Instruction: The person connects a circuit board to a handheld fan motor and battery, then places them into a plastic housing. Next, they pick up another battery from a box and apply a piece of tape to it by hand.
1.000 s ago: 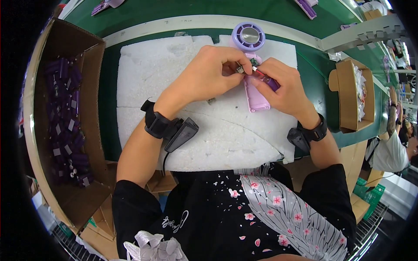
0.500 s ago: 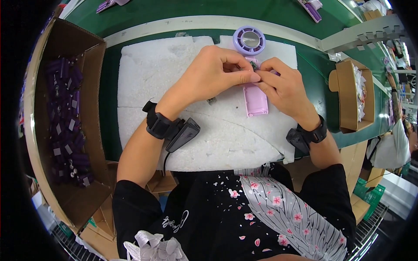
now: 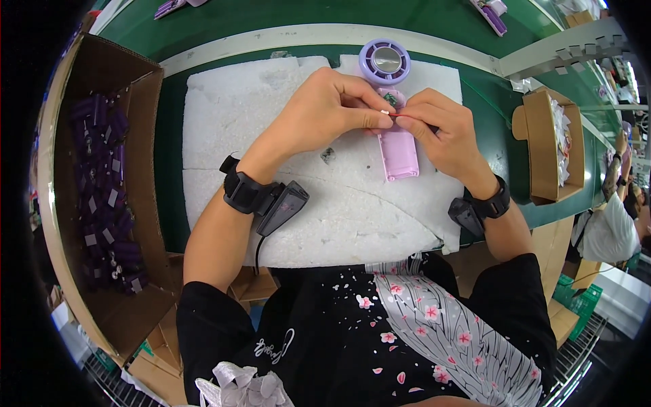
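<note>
A handheld fan lies on a white foam pad [image 3: 230,102], its round lavender head [image 3: 385,62] with a silver centre pointing away from me. Its pink handle shell [image 3: 399,157] is open toward me, and a small green circuit board [image 3: 390,99] shows near the head. Over the shell my left hand [image 3: 319,112] pinches thumb and forefinger at a small white connector [image 3: 385,112]. Close beside it, my right hand [image 3: 447,132] pinches a short red wire [image 3: 395,114] that runs between the fingertips. Both hands are closed; whatever lies deeper in the right fingers is hidden.
A deep cardboard box [image 3: 146,136] of purple cylindrical pieces [image 3: 102,197] stands at the left. At the right a smaller carton [image 3: 539,146] holds clear-wrapped items. More purple parts [image 3: 491,17] lie across the green table. Another person [image 3: 610,230] is at the far right.
My fingertips have parted a little, so the red wire and white connector now show between them. The fan has shifted slightly left.
</note>
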Demonstrator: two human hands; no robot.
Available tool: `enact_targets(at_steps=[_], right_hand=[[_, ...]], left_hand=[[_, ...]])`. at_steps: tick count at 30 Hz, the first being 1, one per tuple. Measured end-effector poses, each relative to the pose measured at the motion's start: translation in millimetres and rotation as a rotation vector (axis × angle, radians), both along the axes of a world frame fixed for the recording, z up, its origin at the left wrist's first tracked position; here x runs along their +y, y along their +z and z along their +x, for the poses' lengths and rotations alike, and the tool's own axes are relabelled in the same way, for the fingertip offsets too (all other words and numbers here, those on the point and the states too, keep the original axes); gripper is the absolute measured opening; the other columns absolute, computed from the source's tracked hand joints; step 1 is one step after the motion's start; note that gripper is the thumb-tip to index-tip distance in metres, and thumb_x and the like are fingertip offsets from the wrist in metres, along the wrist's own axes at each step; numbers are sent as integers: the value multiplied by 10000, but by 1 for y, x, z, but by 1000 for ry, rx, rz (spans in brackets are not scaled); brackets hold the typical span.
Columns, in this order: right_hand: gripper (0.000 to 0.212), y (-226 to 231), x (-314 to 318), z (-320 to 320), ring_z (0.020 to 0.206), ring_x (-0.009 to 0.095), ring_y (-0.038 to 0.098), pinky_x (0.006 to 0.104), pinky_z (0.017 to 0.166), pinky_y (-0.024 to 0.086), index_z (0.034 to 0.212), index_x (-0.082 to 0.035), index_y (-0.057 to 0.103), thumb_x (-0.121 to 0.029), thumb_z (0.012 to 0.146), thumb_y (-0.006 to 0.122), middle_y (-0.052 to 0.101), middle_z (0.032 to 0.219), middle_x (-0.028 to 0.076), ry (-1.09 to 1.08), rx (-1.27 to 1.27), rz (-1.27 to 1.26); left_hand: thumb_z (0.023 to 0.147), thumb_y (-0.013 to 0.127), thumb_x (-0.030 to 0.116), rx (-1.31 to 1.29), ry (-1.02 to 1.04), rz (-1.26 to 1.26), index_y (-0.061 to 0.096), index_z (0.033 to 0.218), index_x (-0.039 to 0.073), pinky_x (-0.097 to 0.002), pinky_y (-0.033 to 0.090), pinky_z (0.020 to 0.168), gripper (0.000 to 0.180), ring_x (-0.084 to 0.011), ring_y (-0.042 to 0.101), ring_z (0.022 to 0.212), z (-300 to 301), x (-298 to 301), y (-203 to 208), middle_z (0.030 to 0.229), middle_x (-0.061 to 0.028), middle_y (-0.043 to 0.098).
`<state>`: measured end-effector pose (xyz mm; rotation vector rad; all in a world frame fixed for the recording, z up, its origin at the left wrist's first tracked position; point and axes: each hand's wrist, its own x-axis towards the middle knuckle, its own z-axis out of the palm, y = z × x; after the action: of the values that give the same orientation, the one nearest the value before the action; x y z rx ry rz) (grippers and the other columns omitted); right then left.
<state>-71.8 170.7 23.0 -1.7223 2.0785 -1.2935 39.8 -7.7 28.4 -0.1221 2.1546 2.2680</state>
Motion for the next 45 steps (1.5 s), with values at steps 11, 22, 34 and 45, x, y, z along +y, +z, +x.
enact_targets(at_steps=[11,22,34,45], right_hand=[[68,1,-1,2,669,130,543,220,575,407,813,10,650,-19,752,640,578,779,60,-64,-246,-1],[90,2,0,1,671,123,534,216,567,396,785,-4,672,-20,697,679,564,771,46,-62,-186,48],[89,2,-2,3,636,122,541,221,545,405,774,-15,677,-27,687,687,564,770,51,-29,-134,27],[117,-2,-1,2,592,119,534,216,523,408,776,-13,673,-11,663,701,564,767,52,-41,-31,-22]], left_hand=[[758,676,28,-12,19,63,666,881,-43,-229,510,633,143,-128,621,645,-1,1,-3,751,-111,660],[707,688,-14,-58,-51,-30,666,992,37,-203,473,681,290,-101,614,727,1,-7,10,821,-63,647],[693,692,-29,-21,-45,98,585,927,7,-200,461,696,260,-81,605,715,-1,-10,-2,838,-17,580],[694,700,-13,17,32,-49,584,917,11,-202,466,679,252,-75,588,721,-2,-8,-1,765,-15,593]])
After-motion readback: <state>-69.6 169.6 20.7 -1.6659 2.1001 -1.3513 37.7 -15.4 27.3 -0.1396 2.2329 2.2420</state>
